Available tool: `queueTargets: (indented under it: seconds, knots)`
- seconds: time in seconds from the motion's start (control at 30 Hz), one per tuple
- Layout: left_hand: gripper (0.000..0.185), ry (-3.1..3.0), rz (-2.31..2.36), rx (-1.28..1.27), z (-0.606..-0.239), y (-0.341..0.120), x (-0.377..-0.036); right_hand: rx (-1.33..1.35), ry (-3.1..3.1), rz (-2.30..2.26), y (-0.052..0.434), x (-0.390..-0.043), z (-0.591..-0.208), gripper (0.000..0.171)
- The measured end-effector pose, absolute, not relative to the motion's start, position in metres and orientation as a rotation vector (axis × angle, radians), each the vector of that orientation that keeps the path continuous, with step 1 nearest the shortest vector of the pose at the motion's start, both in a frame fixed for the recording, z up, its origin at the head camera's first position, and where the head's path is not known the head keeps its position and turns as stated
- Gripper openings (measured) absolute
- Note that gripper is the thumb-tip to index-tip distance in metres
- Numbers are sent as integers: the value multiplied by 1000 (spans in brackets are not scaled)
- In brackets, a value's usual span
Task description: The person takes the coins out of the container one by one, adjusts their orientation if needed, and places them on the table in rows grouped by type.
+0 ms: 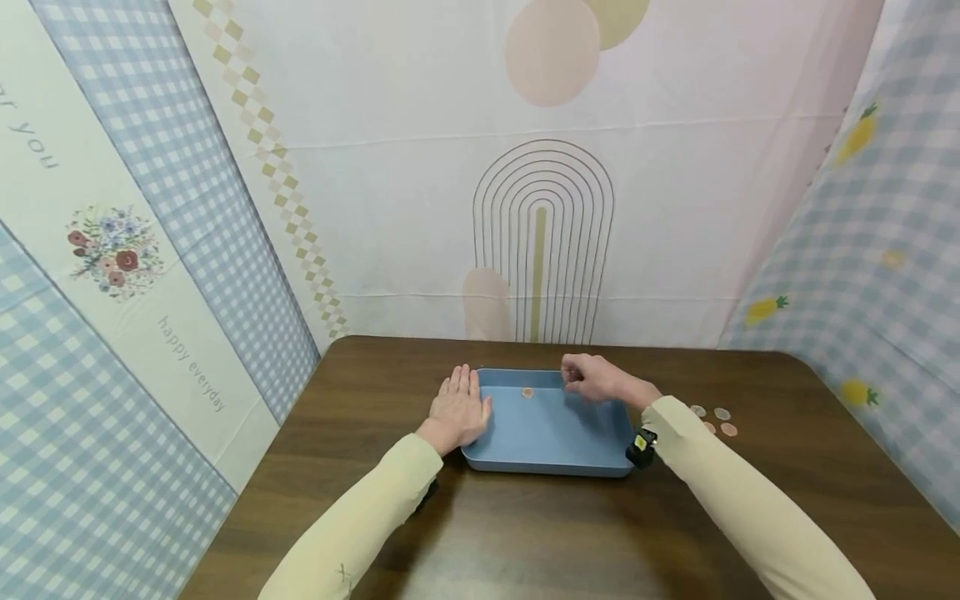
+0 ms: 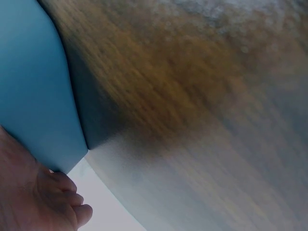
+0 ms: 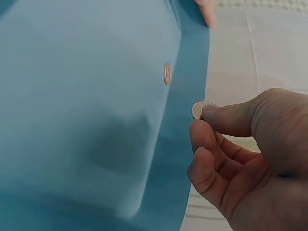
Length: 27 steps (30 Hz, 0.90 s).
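Note:
A blue rectangular tray [image 1: 551, 433] lies on the wooden table. My left hand [image 1: 459, 408] rests along its left rim with fingers straight; the left wrist view shows the palm against the tray's outer wall [image 2: 38, 91]. Over the far right part of the tray, my right hand [image 1: 596, 377] pinches a silvery coin [image 3: 197, 110] between thumb and index finger. One copper-coloured coin [image 1: 528, 392] is inside the tray, close to its far wall. In the right wrist view this copper coin [image 3: 167, 73] appears near the held one.
Several coins [image 1: 722, 413], silvery and copper-coloured, lie on the table right of the tray, partly behind my right sleeve [image 1: 720, 467]. The brown table [image 1: 517, 533] reaches back to a patterned cloth [image 1: 405, 225]. Checked cloths hang at both sides.

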State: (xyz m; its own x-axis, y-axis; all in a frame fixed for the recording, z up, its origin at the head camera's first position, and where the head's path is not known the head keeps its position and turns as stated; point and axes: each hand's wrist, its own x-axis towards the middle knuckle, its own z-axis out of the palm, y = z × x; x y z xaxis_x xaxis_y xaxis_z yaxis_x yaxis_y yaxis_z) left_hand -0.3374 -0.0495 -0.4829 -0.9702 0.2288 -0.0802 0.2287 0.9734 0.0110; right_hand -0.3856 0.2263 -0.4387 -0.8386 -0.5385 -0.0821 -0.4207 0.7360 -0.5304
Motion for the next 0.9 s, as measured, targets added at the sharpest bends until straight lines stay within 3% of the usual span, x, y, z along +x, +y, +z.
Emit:
queueTargets:
  seconds: [0.9]
  knots:
    - [67, 3054, -23, 354, -484, -49, -338, -600, 2734, -887, 303, -372, -432, 9]
